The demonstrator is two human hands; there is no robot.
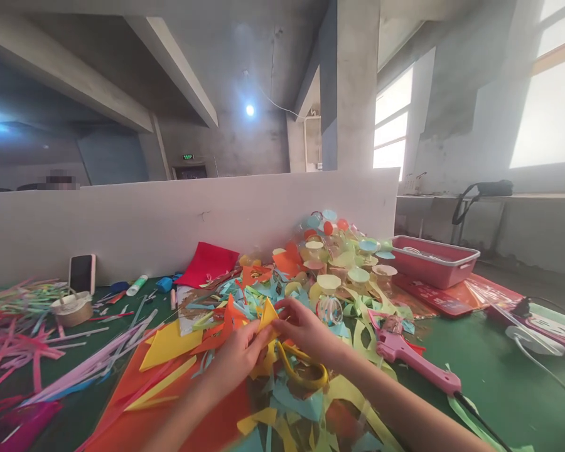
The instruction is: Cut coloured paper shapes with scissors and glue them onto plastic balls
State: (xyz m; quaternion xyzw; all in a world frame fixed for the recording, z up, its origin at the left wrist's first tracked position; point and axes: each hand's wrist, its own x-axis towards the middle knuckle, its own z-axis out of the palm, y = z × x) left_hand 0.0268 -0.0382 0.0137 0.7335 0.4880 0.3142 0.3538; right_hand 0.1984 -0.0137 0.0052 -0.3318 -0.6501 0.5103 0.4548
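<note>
Between both hands, a small folded piece of yellow paper [267, 314] is held up over the table. My left hand [247, 344] pinches its lower left side, and my right hand [299, 323] grips it at the right with fingers bent. Just below my right hand lie scissors with yellow handles [306, 370]; their blades are hidden. Beneath and around the hands spread paper scraps [296, 402] in yellow, blue and green. An orange sheet [136, 389] lies at the left of my left arm, with a yellow sheet [169, 345] partly over it.
A pink glue gun [419, 367] with a cord lies right of my arm. Farther back stand a pink basket [437, 263] and a heap of paper-topped cups [329, 282]. At left are paper strips [9, 345], a paper cup [73, 307] and a phone [81, 274]. A white board [122, 226] rises behind.
</note>
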